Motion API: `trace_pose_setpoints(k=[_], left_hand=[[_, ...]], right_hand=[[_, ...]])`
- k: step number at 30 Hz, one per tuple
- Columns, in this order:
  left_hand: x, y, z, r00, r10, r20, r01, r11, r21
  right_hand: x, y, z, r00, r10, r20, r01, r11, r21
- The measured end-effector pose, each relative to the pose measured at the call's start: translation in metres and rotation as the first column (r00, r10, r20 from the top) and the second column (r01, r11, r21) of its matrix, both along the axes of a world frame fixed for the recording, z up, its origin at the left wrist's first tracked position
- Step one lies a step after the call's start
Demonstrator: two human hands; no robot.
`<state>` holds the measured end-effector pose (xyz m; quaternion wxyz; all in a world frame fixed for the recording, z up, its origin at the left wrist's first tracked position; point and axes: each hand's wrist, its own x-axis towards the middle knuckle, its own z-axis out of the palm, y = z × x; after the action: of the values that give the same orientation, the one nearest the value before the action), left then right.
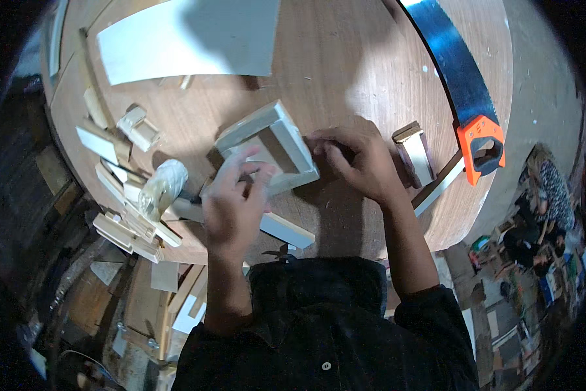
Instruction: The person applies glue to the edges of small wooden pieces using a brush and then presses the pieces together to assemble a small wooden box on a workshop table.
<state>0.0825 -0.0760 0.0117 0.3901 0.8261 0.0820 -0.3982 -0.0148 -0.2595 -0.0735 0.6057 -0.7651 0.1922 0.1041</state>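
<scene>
A small rectangular wooden frame (295, 144) with pale sides lies tilted on the table in front of me. My left hand (233, 205) is over its near left corner, fingers apart and slightly blurred; whether it touches the wood I cannot tell. To the right of the frame hovers my right hand (359, 156), its fingers bent and thumb apart from the index finger. I see nothing held in it. A wrapped whitish roll (163, 188) stands left of my left hand, and a white-faced wood strip (286, 230) lies just below the frame.
A handsaw (480, 146) with an orange handle rests at the right table edge, beside a short wooden block (414, 155) and a thin strip (438, 186). Several wood offcuts (125, 233) crowd the left edge. A white board (188, 42) lies at the back.
</scene>
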Motion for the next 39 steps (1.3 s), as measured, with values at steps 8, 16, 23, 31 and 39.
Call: trace_pose_setpoints(k=[8,16,23,31,39], left_hand=[[-0.025,0.071,-0.01,0.942,0.191,0.275,-0.181,0.981,-0.063],[-0.039,0.088,-0.052,0.911,0.294,0.29,-0.175,0.91,-0.375],[-0.032,0.085,-0.06,0.931,0.249,0.266,-0.137,0.916,-0.377],[-0.022,0.081,-0.093,0.951,0.306,-0.038,-0.284,0.823,-0.492],[-0.037,0.073,-0.1,0.929,0.368,0.045,-0.311,0.84,-0.445]], right_hand=[[-0.006,0.003,-0.004,0.988,-0.128,0.082,0.11,0.976,0.19],[-0.007,0.018,0.006,0.989,-0.144,-0.039,0.149,0.972,0.183],[0.002,0.037,0.017,0.964,-0.249,-0.098,0.253,0.967,0.033],[0.006,0.048,0.018,0.953,-0.239,-0.187,0.199,0.957,-0.212],[-0.019,0.053,0.022,0.935,-0.278,-0.222,0.267,0.96,-0.08]])
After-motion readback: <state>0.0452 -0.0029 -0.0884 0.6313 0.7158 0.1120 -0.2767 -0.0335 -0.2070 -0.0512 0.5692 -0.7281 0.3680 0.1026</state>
